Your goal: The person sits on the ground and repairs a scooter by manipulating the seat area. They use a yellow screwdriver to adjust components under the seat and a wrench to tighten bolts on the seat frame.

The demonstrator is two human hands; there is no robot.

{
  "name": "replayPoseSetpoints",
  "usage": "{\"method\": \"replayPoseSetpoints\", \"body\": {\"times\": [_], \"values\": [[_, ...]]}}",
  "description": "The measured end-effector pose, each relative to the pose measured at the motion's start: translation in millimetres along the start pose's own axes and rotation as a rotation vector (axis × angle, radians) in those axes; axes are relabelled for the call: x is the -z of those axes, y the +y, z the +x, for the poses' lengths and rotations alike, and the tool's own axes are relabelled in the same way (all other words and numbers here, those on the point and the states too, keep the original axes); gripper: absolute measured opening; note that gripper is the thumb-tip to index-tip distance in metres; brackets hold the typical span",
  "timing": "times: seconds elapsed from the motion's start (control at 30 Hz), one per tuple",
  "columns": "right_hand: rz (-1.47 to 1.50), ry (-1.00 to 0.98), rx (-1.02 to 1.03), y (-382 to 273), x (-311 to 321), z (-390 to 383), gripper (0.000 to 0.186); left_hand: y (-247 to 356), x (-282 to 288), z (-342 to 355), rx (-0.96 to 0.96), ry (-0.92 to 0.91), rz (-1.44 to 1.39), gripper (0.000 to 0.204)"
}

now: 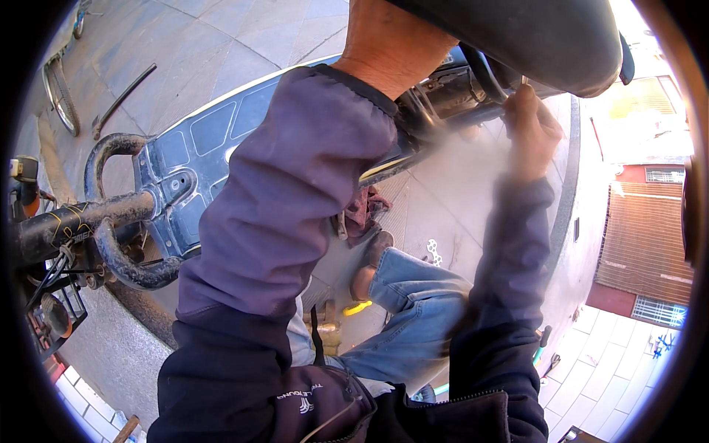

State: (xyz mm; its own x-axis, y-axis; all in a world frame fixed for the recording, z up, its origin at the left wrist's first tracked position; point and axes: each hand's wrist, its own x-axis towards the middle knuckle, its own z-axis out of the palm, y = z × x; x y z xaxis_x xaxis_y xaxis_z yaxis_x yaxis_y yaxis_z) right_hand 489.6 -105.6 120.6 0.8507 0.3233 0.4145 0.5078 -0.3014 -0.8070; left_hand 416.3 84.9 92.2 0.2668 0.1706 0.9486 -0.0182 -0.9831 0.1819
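Observation:
A dark saddle [532, 37] spans the top right, above the rear of a two-wheeler's frame. My left hand [399, 33] reaches up past the frame to the saddle's left end; its fingers are out of sight. Under the saddle, my right hand [528, 129] has its fingers closed at the end of a dark curved tube [484, 74]. A sliver of metal shows at the fingertips, too small to name. The blue metal footboard [210, 133] runs leftward from beneath my left sleeve.
Black tubular bars [122, 258] stick out at the frame's left end. A reddish-brown rag [367, 210], a yellow-handled item [357, 308] and a white perforated piece [434, 251] lie on the paving by my leg. A dark curved strip [124, 101] lies at the far left, near a bicycle wheel [60, 96].

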Motion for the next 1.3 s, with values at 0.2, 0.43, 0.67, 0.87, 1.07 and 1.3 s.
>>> {"method": "replayPoseSetpoints", "body": {"times": [0.2, 0.43, 0.67, 0.87, 1.07, 1.3], "values": [[0.089, -0.099, -0.019, 5.7, -5.2, 2.8, 0.048, -5.3, -1.0, -5.8, -0.006, -0.095, 0.085, 0.036], [0.085, -0.08, -0.022, 11.7, -8.8, -2.5, 0.051, 2.7, 2.1, 1.1, 0.031, -0.051, -0.007, 0.036], [0.195, -0.034, -0.045, 15.0, -8.6, -4.9, 0.049, 10.3, 0.8, 0.6, 0.038, -0.058, 0.084, 0.038], [0.216, -0.029, -0.078, 22.2, -7.5, -4.9, 0.047, 10.4, 3.7, 3.0, 0.013, -0.04, 0.118, 0.04], [0.26, -0.1, -0.11, 23.0, -21.1, -11.7, 0.048, 4.7, 4.0, 0.3, 0.011, -0.1, 0.107, 0.037], [0.319, -0.151, -0.157, 33.5, -37.4, -18.1, 0.048, 3.0, 4.9, 2.2, 0.033, -0.117, -0.091, 0.035]]}}
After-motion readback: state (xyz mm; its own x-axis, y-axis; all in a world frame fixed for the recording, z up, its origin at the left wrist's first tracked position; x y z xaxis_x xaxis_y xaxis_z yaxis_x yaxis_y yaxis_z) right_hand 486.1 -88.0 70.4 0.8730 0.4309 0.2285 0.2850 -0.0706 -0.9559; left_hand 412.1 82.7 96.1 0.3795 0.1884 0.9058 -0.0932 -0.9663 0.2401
